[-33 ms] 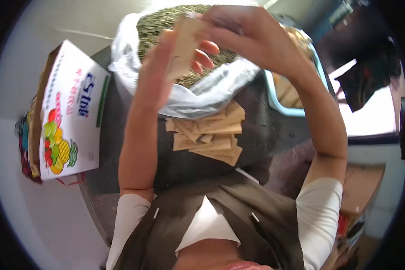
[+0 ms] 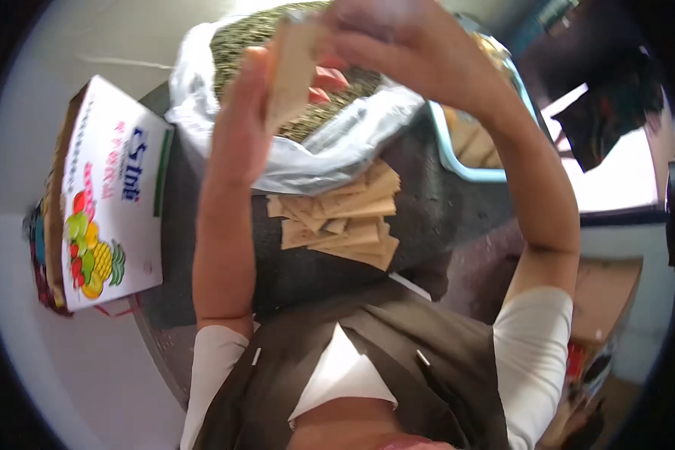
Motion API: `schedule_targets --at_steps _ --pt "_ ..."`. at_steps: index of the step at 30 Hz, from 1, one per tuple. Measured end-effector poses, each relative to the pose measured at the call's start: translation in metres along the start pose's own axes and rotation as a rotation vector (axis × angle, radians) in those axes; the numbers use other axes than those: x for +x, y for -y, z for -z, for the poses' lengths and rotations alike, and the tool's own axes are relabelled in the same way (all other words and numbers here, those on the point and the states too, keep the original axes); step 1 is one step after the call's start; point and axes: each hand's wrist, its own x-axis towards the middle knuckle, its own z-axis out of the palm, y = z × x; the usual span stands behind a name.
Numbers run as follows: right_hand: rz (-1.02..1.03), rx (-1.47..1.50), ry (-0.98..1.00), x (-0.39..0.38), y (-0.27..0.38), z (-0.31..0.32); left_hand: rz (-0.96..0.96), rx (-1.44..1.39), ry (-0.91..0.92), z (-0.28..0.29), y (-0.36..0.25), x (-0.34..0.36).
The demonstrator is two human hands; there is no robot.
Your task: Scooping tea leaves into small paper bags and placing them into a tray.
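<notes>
In the head view I see my left hand (image 2: 241,116) gripping a paper packet (image 2: 291,75) over the bag (image 2: 319,166) of dry plant bits (image 2: 229,54), cannot tell if the blurred right hand (image 2: 401,45) grips too, and judge that slack holding could drop it.

9 o'clock, white box (image 2: 144,259): bold blue lettering (image 2: 133,166) at its one o'clock | beside that, a line of thin pink characters (image 2: 118,142) | thicker pink lettering (image 2: 89,180) towards its ten | small dark print (image 2: 80,127) along its eleven o'clock edge, too tiny to read | centre, paper packets (image 2: 360,231): faint marks, unreadable
</notes>
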Motion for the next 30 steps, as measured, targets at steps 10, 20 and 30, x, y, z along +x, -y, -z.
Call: schedule_targets --at_steps 10,20,30 --pt "-0.407 -0.462 -0.025 -0.138 0.0 0.099 -0.214 0.603 -0.17 0.006 -0.027 -0.036" --pt "-0.947 -0.292 -0.115 -0.216 -0.025 0.051 -0.214 0.693 -0.178 -0.013 -0.032 -0.062" --pt "-0.977 -0.233 -0.067 -0.222 -0.021 0.044 -0.174 0.63 -0.279 0.006 -0.023 -0.118"
